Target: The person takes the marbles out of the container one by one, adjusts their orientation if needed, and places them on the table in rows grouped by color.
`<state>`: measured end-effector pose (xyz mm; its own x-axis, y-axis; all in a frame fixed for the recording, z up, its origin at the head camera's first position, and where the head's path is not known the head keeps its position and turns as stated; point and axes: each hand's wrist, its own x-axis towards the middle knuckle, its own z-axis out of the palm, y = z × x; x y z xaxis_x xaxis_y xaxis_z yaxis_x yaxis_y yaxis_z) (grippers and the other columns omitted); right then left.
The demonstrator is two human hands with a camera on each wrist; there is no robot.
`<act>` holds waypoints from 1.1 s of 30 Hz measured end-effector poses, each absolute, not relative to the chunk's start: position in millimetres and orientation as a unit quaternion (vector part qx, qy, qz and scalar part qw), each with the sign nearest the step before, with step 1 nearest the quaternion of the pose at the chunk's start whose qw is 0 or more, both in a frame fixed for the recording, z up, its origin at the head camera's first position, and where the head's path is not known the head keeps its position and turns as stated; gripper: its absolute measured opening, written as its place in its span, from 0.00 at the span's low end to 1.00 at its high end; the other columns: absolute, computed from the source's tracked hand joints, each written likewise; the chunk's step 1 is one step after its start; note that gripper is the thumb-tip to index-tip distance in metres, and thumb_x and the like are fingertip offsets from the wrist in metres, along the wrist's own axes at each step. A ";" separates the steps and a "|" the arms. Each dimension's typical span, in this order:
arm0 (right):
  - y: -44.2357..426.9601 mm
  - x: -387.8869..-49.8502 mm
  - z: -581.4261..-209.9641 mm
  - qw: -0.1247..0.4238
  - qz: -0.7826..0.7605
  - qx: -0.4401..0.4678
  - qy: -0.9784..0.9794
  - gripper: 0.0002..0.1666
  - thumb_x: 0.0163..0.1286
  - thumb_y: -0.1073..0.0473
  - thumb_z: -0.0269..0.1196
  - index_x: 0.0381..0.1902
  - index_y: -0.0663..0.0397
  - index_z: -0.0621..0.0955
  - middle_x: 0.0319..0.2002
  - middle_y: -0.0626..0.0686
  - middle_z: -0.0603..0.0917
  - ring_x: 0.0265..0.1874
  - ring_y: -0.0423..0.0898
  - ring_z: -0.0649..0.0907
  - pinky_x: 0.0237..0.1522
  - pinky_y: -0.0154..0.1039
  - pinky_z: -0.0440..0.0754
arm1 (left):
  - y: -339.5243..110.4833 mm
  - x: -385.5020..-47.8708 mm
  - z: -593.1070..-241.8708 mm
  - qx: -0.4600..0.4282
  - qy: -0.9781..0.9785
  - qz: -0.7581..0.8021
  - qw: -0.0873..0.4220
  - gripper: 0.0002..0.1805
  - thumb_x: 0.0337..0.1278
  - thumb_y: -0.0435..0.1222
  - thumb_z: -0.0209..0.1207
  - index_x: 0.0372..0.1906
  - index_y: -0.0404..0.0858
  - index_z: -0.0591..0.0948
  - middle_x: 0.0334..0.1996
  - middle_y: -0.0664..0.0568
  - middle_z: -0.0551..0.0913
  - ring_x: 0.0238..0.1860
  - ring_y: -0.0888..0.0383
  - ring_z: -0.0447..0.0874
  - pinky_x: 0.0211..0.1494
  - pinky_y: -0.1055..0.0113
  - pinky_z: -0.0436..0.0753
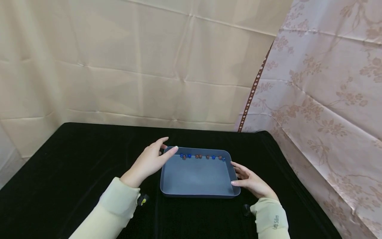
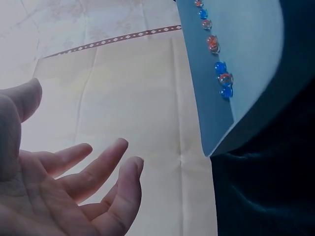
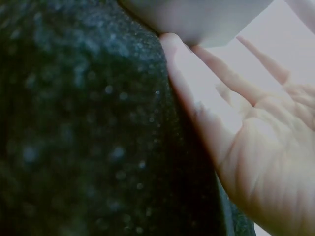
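A blue-grey rectangular tray lies on the black cloth. Several small glass marbles, some blue and some reddish-brown, form a loose row along its far wall. My left hand is raised at the tray's far left corner, fingers spread and holding nothing; in the left wrist view its palm and fingers stand apart from the tray. On the right side, my right hand has its fingers against the outer wall and its thumb at the rim. The right wrist view shows fairly straight fingers meeting the tray's outside.
Black cloth covers the table around the tray. A cream curtain hangs behind, and a pink floral curtain with a brown patterned trim hangs at the right. Dark wrist devices sit near both sleeves.
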<state>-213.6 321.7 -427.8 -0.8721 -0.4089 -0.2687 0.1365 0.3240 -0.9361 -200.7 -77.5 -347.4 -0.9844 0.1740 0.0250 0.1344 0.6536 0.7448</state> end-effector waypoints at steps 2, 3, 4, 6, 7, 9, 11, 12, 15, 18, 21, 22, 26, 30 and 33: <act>322.6 -213.5 -429.2 0.239 -0.576 -0.091 0.776 0.48 0.70 0.61 0.62 0.79 0.51 0.49 0.77 0.68 0.49 0.73 0.68 0.58 0.68 0.59 0.68 | -75.7 -203.9 -346.2 0.084 0.903 0.419 0.033 0.44 0.67 0.65 0.47 0.76 0.42 0.58 0.66 0.40 0.73 0.64 0.40 0.74 0.62 0.44 0.77; 323.3 -213.4 -429.9 0.241 -0.576 -0.093 0.776 0.49 0.69 0.61 0.62 0.79 0.52 0.49 0.77 0.68 0.49 0.73 0.68 0.58 0.69 0.59 0.67 | -74.8 -205.3 -345.9 0.083 0.901 0.423 0.037 0.44 0.67 0.65 0.47 0.76 0.43 0.58 0.67 0.40 0.73 0.64 0.41 0.74 0.62 0.44 0.77; 323.5 -213.3 -430.5 0.242 -0.575 -0.097 0.776 0.49 0.69 0.61 0.62 0.79 0.52 0.49 0.77 0.68 0.48 0.73 0.69 0.57 0.69 0.60 0.67 | -74.1 -206.9 -345.8 0.083 0.900 0.426 0.040 0.44 0.67 0.65 0.47 0.76 0.42 0.58 0.67 0.39 0.73 0.64 0.41 0.74 0.62 0.44 0.77; 323.8 -212.9 -431.5 0.244 -0.575 -0.105 0.774 0.50 0.69 0.62 0.62 0.79 0.54 0.48 0.78 0.69 0.47 0.74 0.70 0.55 0.69 0.61 0.65 | -72.4 -210.0 -346.2 0.080 0.899 0.429 0.044 0.44 0.67 0.65 0.47 0.76 0.42 0.58 0.67 0.39 0.73 0.64 0.41 0.75 0.62 0.44 0.77; 323.9 -212.6 -432.1 0.246 -0.576 -0.110 0.772 0.50 0.68 0.63 0.62 0.79 0.55 0.47 0.78 0.69 0.46 0.74 0.70 0.54 0.69 0.62 0.64 | -71.4 -211.5 -346.7 0.076 0.898 0.431 0.046 0.44 0.66 0.65 0.48 0.76 0.43 0.58 0.67 0.39 0.73 0.64 0.41 0.75 0.62 0.44 0.77; 324.0 -212.2 -433.1 0.246 -0.576 -0.122 0.770 0.51 0.68 0.64 0.63 0.79 0.57 0.46 0.78 0.70 0.45 0.74 0.71 0.53 0.70 0.62 0.63 | -69.6 -214.5 -347.6 0.070 0.895 0.437 0.050 0.43 0.67 0.64 0.48 0.76 0.42 0.59 0.67 0.39 0.73 0.63 0.42 0.76 0.62 0.44 0.77; 324.1 -212.0 -434.2 0.246 -0.576 -0.131 0.768 0.52 0.68 0.64 0.63 0.79 0.58 0.46 0.77 0.70 0.45 0.74 0.71 0.52 0.70 0.62 0.63 | -67.8 -217.5 -348.4 0.066 0.892 0.443 0.054 0.43 0.67 0.64 0.49 0.76 0.42 0.59 0.67 0.39 0.73 0.63 0.42 0.76 0.62 0.45 0.77; 324.3 -212.0 -434.6 0.246 -0.575 -0.134 0.768 0.52 0.67 0.64 0.63 0.79 0.58 0.46 0.77 0.70 0.45 0.74 0.71 0.52 0.69 0.61 0.64 | -67.0 -219.0 -348.9 0.064 0.891 0.446 0.057 0.43 0.67 0.63 0.49 0.76 0.42 0.59 0.67 0.39 0.73 0.64 0.41 0.76 0.63 0.45 0.77; 325.0 -212.1 -435.4 0.244 -0.574 -0.138 0.770 0.52 0.67 0.64 0.64 0.79 0.58 0.46 0.77 0.70 0.45 0.74 0.71 0.53 0.69 0.59 0.64 | -64.9 -223.7 -350.5 0.061 0.887 0.454 0.061 0.42 0.68 0.63 0.49 0.76 0.41 0.59 0.67 0.39 0.72 0.64 0.41 0.76 0.63 0.44 0.77; 325.7 -212.2 -435.3 0.243 -0.574 -0.139 0.769 0.52 0.67 0.64 0.64 0.79 0.57 0.46 0.77 0.70 0.45 0.74 0.71 0.52 0.69 0.61 0.64 | -63.5 -228.9 -353.1 0.056 0.885 0.457 0.062 0.41 0.68 0.62 0.49 0.75 0.41 0.60 0.67 0.39 0.73 0.64 0.41 0.75 0.63 0.44 0.76; 326.5 -211.9 -435.6 0.244 -0.577 -0.139 0.767 0.52 0.67 0.64 0.63 0.79 0.57 0.46 0.77 0.70 0.45 0.74 0.72 0.52 0.70 0.64 0.61 | -62.9 -233.9 -356.8 0.050 0.884 0.461 0.064 0.40 0.68 0.61 0.50 0.75 0.41 0.61 0.66 0.39 0.73 0.64 0.42 0.76 0.64 0.45 0.76; 326.7 -211.8 -435.8 0.244 -0.577 -0.139 0.767 0.52 0.68 0.64 0.63 0.79 0.56 0.46 0.77 0.70 0.45 0.74 0.72 0.52 0.70 0.65 0.61 | -62.8 -235.6 -358.3 0.048 0.883 0.463 0.065 0.40 0.68 0.61 0.50 0.75 0.41 0.62 0.66 0.39 0.73 0.64 0.42 0.76 0.64 0.45 0.76; 326.6 -211.3 -436.2 0.245 -0.582 -0.136 0.763 0.52 0.68 0.64 0.63 0.79 0.56 0.45 0.77 0.70 0.45 0.74 0.72 0.51 0.70 0.66 0.59 | -61.6 -240.5 -363.0 0.044 0.876 0.476 0.069 0.38 0.69 0.58 0.51 0.73 0.38 0.63 0.65 0.37 0.73 0.61 0.42 0.77 0.63 0.46 0.77; 326.4 -211.2 -436.2 0.249 -0.585 -0.133 0.760 0.52 0.68 0.64 0.63 0.79 0.56 0.45 0.77 0.70 0.44 0.74 0.72 0.50 0.70 0.67 0.58 | -56.9 -243.2 -364.7 0.038 0.865 0.495 0.074 0.36 0.70 0.56 0.53 0.72 0.37 0.65 0.63 0.37 0.75 0.58 0.42 0.79 0.61 0.48 0.79; 326.8 -211.6 -436.2 0.249 -0.585 -0.133 0.761 0.53 0.67 0.64 0.63 0.79 0.55 0.45 0.77 0.70 0.44 0.74 0.72 0.50 0.70 0.67 0.59 | -50.6 -243.8 -366.1 0.036 0.864 0.496 0.072 0.35 0.70 0.55 0.53 0.71 0.37 0.67 0.62 0.38 0.76 0.60 0.43 0.78 0.63 0.47 0.77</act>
